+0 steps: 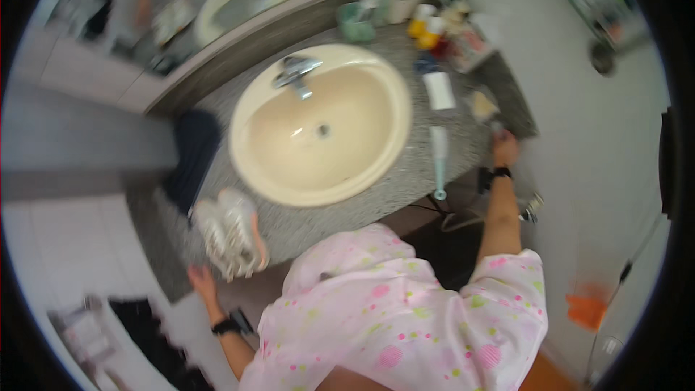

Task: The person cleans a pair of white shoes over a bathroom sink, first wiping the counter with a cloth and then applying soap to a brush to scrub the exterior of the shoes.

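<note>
Grey countertop (340, 223) holds sneakers (240, 227) near left fingers (196, 273)

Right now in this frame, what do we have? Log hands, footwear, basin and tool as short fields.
Left hand: left hand at the gray countertop's front edge, near the sneakers
Right hand: right hand near the countertop's right end; grip unclear
Footwear: pair of white sneakers side by side, left of the basin
Basin: cream oval sink, chrome faucet at back
Tool: pale-blue-handled implement, right of the sink
</note>
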### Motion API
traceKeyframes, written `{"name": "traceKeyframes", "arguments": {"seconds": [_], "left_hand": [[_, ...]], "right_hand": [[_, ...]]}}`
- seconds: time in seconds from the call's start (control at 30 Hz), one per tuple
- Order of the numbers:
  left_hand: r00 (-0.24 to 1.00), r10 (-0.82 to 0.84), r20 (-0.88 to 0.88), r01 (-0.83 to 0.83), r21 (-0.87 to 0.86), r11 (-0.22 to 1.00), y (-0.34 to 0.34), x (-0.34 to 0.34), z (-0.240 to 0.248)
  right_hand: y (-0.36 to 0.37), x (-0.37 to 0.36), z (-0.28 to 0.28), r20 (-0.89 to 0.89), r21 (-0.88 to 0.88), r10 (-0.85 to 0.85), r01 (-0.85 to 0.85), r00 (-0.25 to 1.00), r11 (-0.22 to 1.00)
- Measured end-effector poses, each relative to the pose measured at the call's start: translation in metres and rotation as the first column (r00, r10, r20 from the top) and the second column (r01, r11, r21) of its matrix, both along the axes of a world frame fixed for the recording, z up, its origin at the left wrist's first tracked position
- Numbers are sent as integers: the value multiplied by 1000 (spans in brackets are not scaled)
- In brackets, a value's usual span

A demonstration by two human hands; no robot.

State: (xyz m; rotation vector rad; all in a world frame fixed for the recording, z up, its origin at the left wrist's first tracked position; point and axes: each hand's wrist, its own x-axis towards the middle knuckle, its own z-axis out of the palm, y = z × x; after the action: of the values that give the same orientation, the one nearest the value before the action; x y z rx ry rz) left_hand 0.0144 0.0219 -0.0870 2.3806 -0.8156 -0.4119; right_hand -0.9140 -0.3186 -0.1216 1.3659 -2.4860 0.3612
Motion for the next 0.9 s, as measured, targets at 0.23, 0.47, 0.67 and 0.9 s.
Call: {"name": "traceKeyframes", "arguments": {"seconds": [0.23, 0.47, 0.67, 0.9], "left_hand": [[979, -199, -47, 204, 295, 934, -54, -53, 11], [985, -117, -127, 150, 293, 944, -49, -58, 5], [979, -148, 138, 128, 142, 982, -43, -48, 22], [961, -167, 223, 164, 30, 986, -30, 17, 39]], "right_hand": [[26, 128, 64, -66, 10, 428, -429, 901, 903], [66, 243, 98, 104, 58, 807, -813, 582, 579], [72, 330, 146, 139, -66, 863, -865, 486, 497], [64, 425, 194, 116, -96, 960, -959, 254, 265]]}}
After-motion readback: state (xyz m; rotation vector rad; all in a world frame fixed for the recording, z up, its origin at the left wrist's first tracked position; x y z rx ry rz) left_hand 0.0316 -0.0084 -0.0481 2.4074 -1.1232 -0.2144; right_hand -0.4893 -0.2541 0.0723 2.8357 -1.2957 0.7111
